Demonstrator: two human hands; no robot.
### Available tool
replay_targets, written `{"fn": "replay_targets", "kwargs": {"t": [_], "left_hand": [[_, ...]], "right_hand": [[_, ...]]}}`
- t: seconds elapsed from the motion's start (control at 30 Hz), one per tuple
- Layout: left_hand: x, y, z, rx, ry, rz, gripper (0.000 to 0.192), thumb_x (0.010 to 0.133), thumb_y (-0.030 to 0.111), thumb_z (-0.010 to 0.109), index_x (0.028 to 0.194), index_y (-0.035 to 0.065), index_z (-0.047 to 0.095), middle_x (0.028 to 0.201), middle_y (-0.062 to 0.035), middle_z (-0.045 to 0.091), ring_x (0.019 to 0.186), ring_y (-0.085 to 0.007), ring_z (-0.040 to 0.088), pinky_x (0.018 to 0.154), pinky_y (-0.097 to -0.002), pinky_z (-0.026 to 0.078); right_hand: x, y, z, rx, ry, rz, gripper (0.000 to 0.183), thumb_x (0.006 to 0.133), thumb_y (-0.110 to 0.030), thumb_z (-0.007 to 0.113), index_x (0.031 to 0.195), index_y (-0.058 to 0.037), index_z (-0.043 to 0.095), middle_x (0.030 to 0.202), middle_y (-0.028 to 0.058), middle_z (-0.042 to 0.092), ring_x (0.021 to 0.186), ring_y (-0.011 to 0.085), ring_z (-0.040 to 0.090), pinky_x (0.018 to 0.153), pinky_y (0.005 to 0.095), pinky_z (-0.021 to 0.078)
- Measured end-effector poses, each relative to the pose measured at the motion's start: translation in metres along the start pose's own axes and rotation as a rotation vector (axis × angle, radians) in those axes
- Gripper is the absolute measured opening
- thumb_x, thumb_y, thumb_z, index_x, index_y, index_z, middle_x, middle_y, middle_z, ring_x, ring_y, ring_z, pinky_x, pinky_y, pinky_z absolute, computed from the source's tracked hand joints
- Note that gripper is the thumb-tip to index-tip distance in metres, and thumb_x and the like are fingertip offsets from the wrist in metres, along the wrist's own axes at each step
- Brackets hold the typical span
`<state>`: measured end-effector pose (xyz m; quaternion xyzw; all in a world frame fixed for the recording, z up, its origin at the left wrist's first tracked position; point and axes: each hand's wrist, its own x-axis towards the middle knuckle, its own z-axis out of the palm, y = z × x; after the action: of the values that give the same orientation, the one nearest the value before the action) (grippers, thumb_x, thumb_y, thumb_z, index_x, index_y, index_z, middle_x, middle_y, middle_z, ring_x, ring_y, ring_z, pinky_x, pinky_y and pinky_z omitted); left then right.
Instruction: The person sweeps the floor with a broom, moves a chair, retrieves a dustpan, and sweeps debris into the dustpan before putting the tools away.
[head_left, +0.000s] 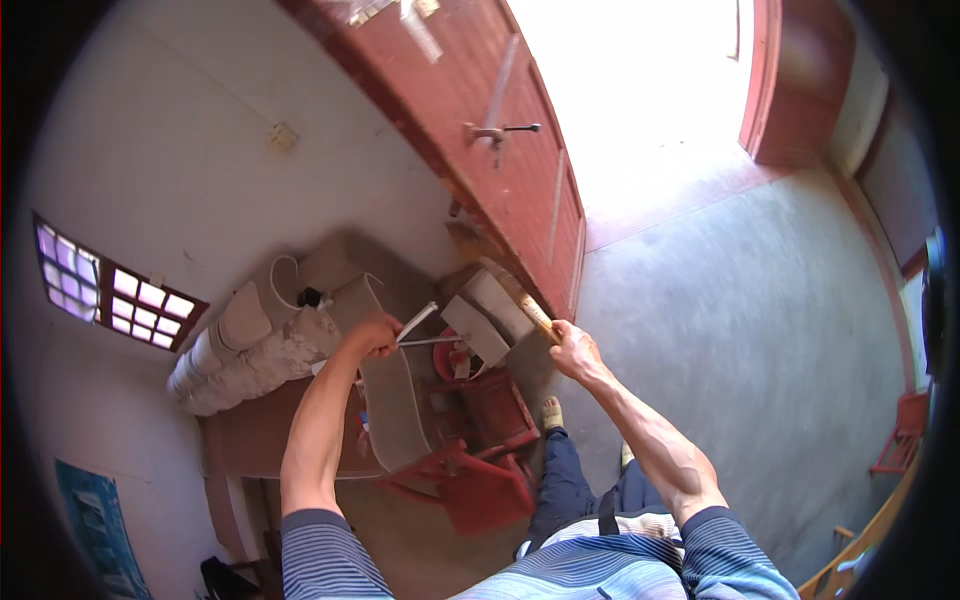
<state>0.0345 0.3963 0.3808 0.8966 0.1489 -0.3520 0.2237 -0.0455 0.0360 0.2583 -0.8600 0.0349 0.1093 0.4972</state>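
My left hand is closed around a white bar, which points up and to the right. A thin metal rod runs from beside the same hand towards a round red container; whether rod and bar are one piece I cannot tell. My right hand grips the near end of a yellowish-brown stick bearing marks. The stick slants up and left along the foot of the red wooden door, its far end hard to make out.
Pale boxes stand beside the door. Red wooden chairs crowd the floor left of my legs. A rolled bundle lies on furniture by the wall. The doorway is bright. Grey concrete floor extends right, with a small red chair.
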Motion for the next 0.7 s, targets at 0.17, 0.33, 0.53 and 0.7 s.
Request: {"fn": "replay_targets", "kwargs": {"t": [0.17,0.33,0.53,0.7], "left_hand": [[0.035,-0.005,-0.035,0.017,0.033,0.087,0.015,0.066,-0.001,0.060,0.077,0.0060,0.066,0.053,-0.0060,0.056,0.041,-0.0137,0.052,0.038,-0.0295,0.040],[0.097,-0.027,-0.036,0.194,0.040,0.370,0.006,0.064,0.002,0.061,0.068,0.0003,0.065,0.055,-0.0125,0.059,0.045,-0.0204,0.059,0.042,-0.0350,0.046],[0.169,-0.041,-0.029,0.298,0.328,0.335,0.013,0.067,0.004,0.060,0.078,0.0000,0.067,0.075,-0.0184,0.066,0.068,-0.0284,0.067,0.061,-0.0399,0.053],[0.205,-0.060,-0.025,0.182,0.515,0.265,0.018,0.074,0.006,0.057,0.090,0.0010,0.066,0.090,-0.0176,0.066,0.081,-0.0317,0.065,0.071,-0.0412,0.053]], "right_hand": [[0.011,-0.020,0.017,-0.071,0.031,0.078,0.050,0.073,-0.011,0.051,0.123,-0.0080,0.050,0.113,0.0200,0.058,0.109,0.0327,0.054,0.093,0.0387,0.0422],[0.029,-0.009,0.046,0.152,0.062,0.217,0.048,0.076,-0.005,0.053,0.123,-0.0072,0.048,0.072,0.0078,0.058,0.050,0.0133,0.053,0.040,0.0277,0.0419],[0.079,-0.013,0.076,0.400,0.011,0.420,0.042,0.077,-0.002,0.051,0.118,-0.0047,0.045,0.062,0.0034,0.049,0.046,0.0108,0.045,0.035,0.0241,0.0347],[0.161,-0.010,0.105,0.525,-0.078,0.588,0.027,0.077,-0.003,0.050,0.103,-0.0036,0.049,0.064,0.0092,0.053,0.045,0.0122,0.047,0.035,0.0233,0.0357]]}}
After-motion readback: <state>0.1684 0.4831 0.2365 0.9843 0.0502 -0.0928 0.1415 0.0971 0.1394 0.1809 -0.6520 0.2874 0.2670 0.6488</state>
